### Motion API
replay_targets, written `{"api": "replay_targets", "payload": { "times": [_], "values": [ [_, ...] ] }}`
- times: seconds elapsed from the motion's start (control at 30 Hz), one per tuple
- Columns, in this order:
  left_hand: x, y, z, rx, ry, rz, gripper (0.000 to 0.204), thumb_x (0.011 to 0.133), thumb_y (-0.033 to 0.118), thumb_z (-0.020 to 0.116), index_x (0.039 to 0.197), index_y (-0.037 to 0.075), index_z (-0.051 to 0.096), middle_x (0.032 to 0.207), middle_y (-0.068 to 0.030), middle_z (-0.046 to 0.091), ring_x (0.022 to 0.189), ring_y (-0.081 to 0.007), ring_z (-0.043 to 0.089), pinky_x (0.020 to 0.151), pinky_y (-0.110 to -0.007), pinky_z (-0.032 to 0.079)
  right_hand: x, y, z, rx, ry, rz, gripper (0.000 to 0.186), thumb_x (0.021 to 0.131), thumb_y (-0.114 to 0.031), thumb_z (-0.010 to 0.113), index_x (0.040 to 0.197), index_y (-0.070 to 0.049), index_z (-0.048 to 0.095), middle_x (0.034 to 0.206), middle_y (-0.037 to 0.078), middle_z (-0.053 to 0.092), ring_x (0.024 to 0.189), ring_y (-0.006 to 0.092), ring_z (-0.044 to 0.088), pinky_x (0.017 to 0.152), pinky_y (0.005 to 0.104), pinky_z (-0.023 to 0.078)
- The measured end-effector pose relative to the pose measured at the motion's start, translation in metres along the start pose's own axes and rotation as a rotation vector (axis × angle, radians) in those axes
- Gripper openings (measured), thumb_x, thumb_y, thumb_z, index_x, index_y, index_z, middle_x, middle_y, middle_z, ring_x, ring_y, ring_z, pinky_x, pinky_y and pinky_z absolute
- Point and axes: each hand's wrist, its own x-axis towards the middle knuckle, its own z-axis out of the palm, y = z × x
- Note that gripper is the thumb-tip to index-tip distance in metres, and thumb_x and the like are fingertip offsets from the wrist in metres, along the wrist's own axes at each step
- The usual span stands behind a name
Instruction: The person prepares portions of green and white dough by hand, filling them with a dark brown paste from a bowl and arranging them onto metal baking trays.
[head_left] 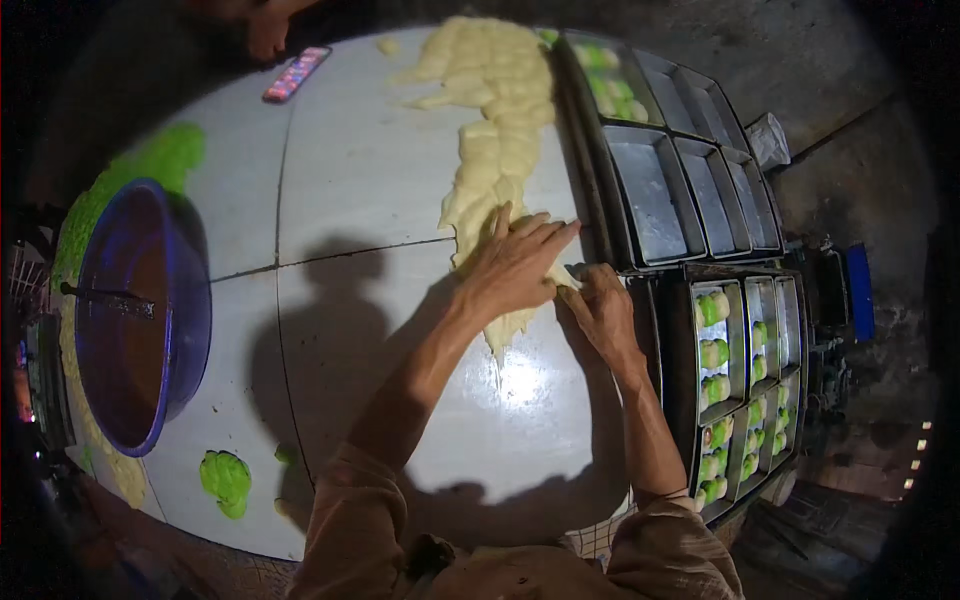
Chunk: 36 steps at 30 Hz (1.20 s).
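A long, lumpy strip of pale yellow dough [490, 150] stretches from the far edge of the white tiled table [360, 190] down toward me. My left hand [515, 265] lies across the near part of the dough, palm down, fingers stretched and spread. Just to its right, my right hand [605, 315] has its fingers closed on a piece of dough [567, 278] at the strip's edge. Below my hands the dough thins to a ragged tip on the tiles. My palm hides part of the strip.
At right stand dark metal racks of rectangular tins [655, 190], some holding green and pale dough pieces [713, 355]. A purple tub [195, 330] stands left, beside bright green dough [165, 160]. A green lump [226, 482] lies nearer. Another person's hand [267, 35] is near a phone [297, 75].
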Motion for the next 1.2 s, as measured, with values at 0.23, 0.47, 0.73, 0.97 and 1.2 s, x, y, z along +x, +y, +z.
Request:
{"api": "replay_targets", "payload": {
  "times": [0.23,0.47,0.73,0.97,1.2],
  "values": [
    [-0.004,0.007,0.004,-0.102,0.014,-0.033,0.020,0.080,0.012,0.063,0.097,0.015,0.073,0.079,-0.0072,0.069,0.086,-0.0263,0.066,0.107,-0.055,0.030,0.003,-0.007,0.003,0.611,0.069,0.289,0.040,0.087,-0.019,0.063,0.119,0.004,0.055,0.098,0.016,0.067,0.087,0.0204,0.064,0.077,0.0318,0.052],
    [-0.012,0.009,0.007,-0.105,0.115,-0.002,0.022,0.081,0.020,0.069,0.100,0.011,0.072,0.090,-0.0078,0.070,0.093,-0.0251,0.066,0.107,-0.053,0.030,0.009,-0.004,0.001,0.843,-0.075,0.375,0.021,0.086,-0.014,0.070,0.101,0.000,0.062,0.085,0.003,0.064,0.072,0.0061,0.057,0.062,0.0206,0.046],
    [-0.017,0.009,0.034,0.080,0.045,-0.028,0.015,0.086,0.014,0.058,0.087,0.014,0.073,0.087,-0.0017,0.068,0.093,-0.0202,0.064,0.105,-0.046,0.034,-0.012,-0.006,-0.023,0.737,-0.085,0.386,0.018,0.085,-0.010,0.071,0.098,-0.001,0.064,0.078,0.000,0.062,0.066,0.0051,0.052,0.057,0.0220,0.040],
    [-0.024,0.030,0.027,0.126,-0.099,-0.204,0.045,0.094,0.013,0.047,0.139,0.009,0.048,0.148,-0.0137,0.041,0.139,-0.0255,0.035,0.115,-0.058,0.019,-0.049,-0.030,-0.083,1.165,0.209,0.370,0.034,0.097,-0.030,0.057,0.115,-0.001,0.058,0.103,0.010,0.065,0.089,0.0186,0.064,0.078,0.0307,0.055],
    [-0.073,0.099,-0.041,-0.883,0.017,-0.427,0.050,0.092,0.030,0.065,0.132,0.002,0.055,0.131,-0.0161,0.059,0.123,-0.0266,0.054,0.106,-0.039,0.039,-0.062,-0.051,-0.062,1.300,0.030,0.439,0.045,0.091,-0.012,0.064,0.132,0.002,0.051,0.115,0.011,0.064,0.103,0.0204,0.064,0.087,0.0315,0.054]
  ]
}}
